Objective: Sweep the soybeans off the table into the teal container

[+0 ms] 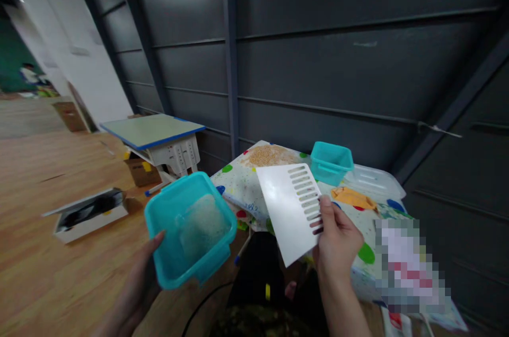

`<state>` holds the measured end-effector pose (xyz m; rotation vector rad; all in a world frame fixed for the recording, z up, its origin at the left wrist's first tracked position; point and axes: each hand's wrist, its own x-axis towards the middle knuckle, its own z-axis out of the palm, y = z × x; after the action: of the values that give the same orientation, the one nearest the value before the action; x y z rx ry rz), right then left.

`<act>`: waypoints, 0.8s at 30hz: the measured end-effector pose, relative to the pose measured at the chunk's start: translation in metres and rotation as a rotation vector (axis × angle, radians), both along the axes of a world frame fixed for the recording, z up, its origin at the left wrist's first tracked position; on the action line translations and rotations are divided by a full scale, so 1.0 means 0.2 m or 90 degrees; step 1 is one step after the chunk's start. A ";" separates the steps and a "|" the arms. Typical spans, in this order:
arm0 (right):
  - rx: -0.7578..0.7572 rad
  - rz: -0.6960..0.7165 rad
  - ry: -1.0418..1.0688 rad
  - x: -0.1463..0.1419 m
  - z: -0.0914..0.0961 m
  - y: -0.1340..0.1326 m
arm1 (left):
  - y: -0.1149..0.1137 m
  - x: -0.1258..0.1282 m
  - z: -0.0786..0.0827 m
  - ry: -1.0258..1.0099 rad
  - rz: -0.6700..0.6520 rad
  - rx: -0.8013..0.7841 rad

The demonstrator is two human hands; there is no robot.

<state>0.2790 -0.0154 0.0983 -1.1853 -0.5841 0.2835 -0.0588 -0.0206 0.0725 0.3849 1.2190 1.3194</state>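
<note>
My left hand [145, 268] grips a turquoise plastic container [165, 220] by its near left side, thumb over the rim, out over the floor. Inside it lies a pale, whitish heap [202, 223], grainy and rather blurred. In my right hand [338, 233] is a flat white plastic scraper [280, 210] with a row of slots along one side. Its slotted edge is pinched between thumb and fingers, and it is held above the near edge of the table. On the spotted tablecloth [254, 194] beyond it lies a pile of tan grains [264, 155].
A second turquoise container [332, 159], a clear lid [376, 183] and an orange cloth [352, 197] are on the table. A dark panelled wall [318, 72] stands behind. To the left are a green-topped desk [155, 127] and an open white box [93, 223] on the floor.
</note>
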 end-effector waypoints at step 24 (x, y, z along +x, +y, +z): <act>0.057 -0.079 0.101 0.82 0.13 -0.13 | 0.63 0.75 0.30 0.063 -0.403 0.239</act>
<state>0.4429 -0.0413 0.1246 -1.0965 -0.3801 0.2404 0.0911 0.1054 0.1327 1.0249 0.8166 0.9691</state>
